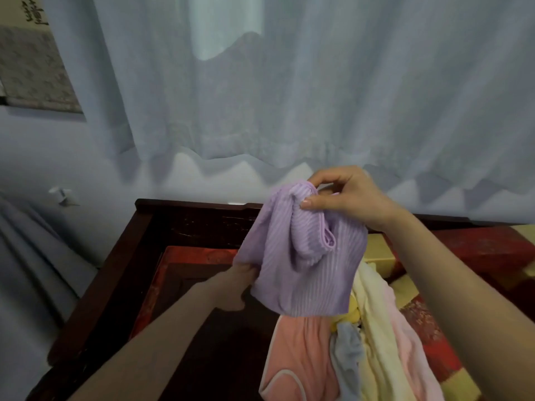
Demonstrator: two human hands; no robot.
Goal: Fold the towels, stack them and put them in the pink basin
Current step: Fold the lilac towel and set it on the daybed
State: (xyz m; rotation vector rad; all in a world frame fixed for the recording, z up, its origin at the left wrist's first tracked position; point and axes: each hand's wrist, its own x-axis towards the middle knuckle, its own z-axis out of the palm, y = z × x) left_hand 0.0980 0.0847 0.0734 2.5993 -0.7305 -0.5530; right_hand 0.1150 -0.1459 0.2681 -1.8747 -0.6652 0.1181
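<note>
A ribbed purple towel [307, 273] hangs in the air above the dark wooden table [121, 273]. My right hand [347, 195] pinches its bunched top edge between thumb and fingers. My left hand [237, 282] grips the towel's lower left edge, its fingers partly hidden behind the cloth. Below the purple towel lies a heap of towels: a salmon pink one [301, 360], a pale yellow one [376, 337], a grey-blue one [347, 351] and a light pink one [411, 357]. The pink basin does not show.
A pale curtain [289, 82] hangs behind the table. A red and yellow patterned cloth [486, 250] covers the surface to the right. A scroll [31, 68] hangs on the wall at upper left. Dark tabletop [225, 342] shows left of the heap.
</note>
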